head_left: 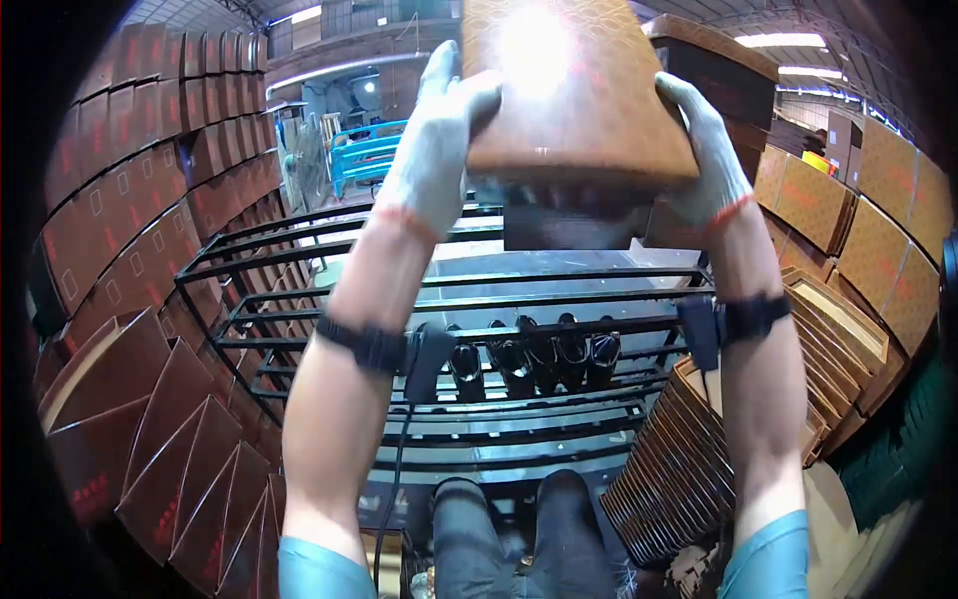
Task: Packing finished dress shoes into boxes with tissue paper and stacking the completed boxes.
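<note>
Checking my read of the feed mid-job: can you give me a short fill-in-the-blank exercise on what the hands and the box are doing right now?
1. The brown patterned cardboard box is held up by ____ gloved hands.
2. The left hand and the right hand both wear ____ knit gloves.
3. On the black metal wire rack below stands a row of dark ____.
4. Each forearm carries a black ____.

Missing words: two; grey; bottles; strap
</note>
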{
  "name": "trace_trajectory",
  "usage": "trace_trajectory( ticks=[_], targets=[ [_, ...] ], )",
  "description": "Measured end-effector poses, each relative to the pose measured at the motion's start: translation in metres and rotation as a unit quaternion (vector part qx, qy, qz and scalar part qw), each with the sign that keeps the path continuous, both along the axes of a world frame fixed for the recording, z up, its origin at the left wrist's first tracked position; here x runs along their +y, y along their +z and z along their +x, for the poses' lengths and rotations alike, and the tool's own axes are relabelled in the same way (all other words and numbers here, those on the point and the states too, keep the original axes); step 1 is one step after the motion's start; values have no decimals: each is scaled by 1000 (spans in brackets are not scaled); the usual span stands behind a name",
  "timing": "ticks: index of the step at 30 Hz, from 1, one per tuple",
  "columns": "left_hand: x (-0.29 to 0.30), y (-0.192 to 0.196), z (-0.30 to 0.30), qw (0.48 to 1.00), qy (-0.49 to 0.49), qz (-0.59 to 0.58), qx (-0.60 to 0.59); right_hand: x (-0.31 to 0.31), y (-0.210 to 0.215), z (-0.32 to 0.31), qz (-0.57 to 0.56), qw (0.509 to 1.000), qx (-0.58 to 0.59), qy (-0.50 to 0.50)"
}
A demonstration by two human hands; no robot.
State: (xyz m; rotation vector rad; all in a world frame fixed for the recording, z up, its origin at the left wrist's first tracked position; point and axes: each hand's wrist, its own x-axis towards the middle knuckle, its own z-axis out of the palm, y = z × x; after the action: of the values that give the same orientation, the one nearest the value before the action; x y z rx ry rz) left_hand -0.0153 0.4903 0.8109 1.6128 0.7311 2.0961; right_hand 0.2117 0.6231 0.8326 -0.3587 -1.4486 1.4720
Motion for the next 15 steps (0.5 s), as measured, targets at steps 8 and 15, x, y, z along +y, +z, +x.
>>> trace_trajectory(
  ticks=[8, 15],
  targets=[
    [67, -40, -76, 884, 274, -19, 377, -11, -132, 22, 326, 906, -28, -268],
    [-116, -421, -115, 768, 413, -248, 421, -184, -273, 196, 239, 819, -419, -310]
  ],
)
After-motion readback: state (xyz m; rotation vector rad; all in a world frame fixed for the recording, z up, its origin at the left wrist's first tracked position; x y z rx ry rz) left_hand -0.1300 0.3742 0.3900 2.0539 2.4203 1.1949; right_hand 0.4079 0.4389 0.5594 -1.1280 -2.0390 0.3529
